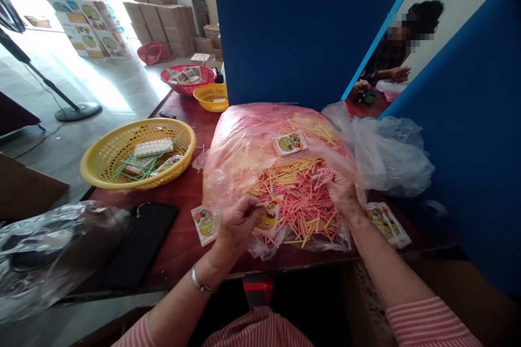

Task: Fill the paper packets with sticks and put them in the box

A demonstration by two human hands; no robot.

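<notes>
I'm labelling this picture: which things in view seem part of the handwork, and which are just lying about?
Seemingly in use:
- left hand, holding a printed packet
- right hand, holding pink sticks
- open plastic bag of pink and yellow sticks

Probably just lying about:
- black flat item
- standing fan
- stacked cardboard boxes
- red sack

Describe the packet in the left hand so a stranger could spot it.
Find the big bag of pink and yellow sticks. At its near side, the left hand pinches the yellow-printed packet. Unlike the packets lying nearby, it is held.
</notes>
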